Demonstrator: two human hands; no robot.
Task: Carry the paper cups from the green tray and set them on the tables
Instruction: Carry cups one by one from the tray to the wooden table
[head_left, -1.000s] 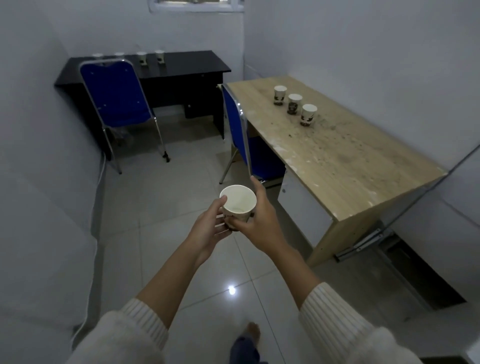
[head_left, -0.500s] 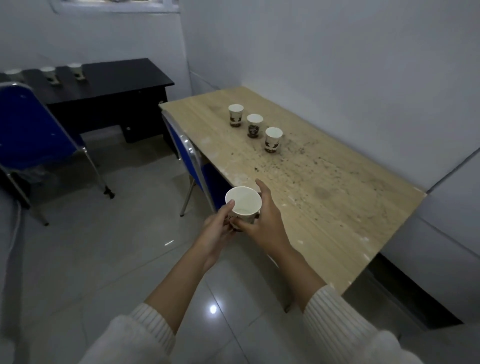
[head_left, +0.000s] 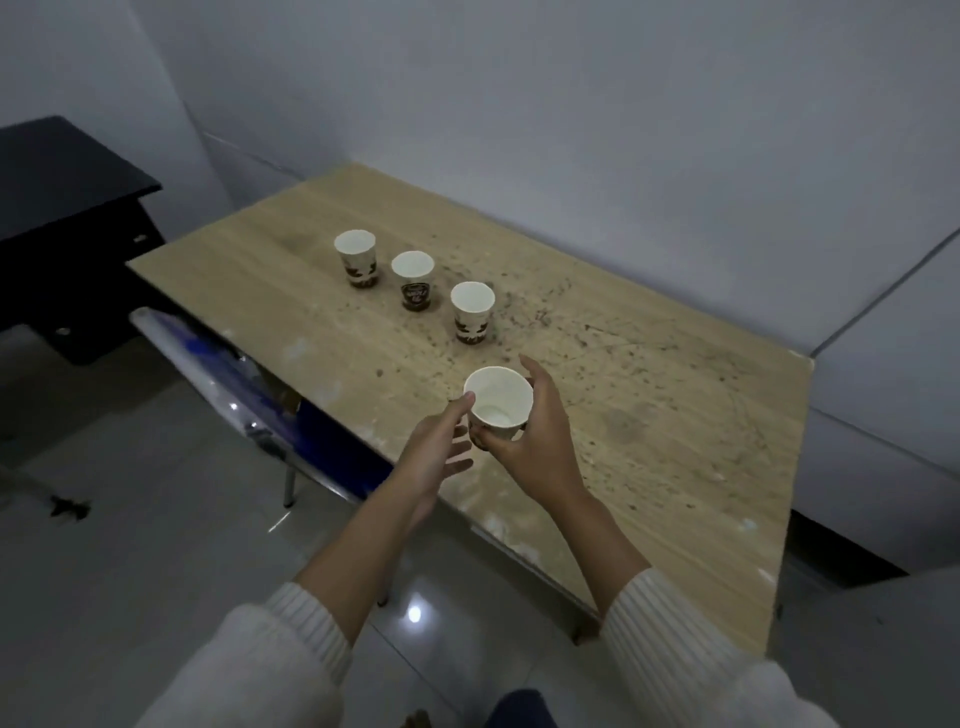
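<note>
I hold a white paper cup (head_left: 497, 397) just above the near edge of the wooden table (head_left: 660, 426). My right hand (head_left: 540, 441) is wrapped around its side and base. My left hand (head_left: 436, 457) is beside it with only the thumb tip at the cup's left side and the other fingers spread apart. Three more paper cups stand in a diagonal row farther back on the table: a far one (head_left: 355, 258), a middle one (head_left: 413, 280) and a near one (head_left: 472, 312). The green tray is out of view.
A blue chair (head_left: 234, 384) is pushed under the table's left edge. A black desk (head_left: 57, 171) stands at the far left. Grey walls run behind and to the right of the table. The tiled floor (head_left: 156, 545) lies below my arms.
I have come closer to the wooden table and turned right. The held cup has moved from over the floor to over the table's edge. My left fingers have loosened from it.
</note>
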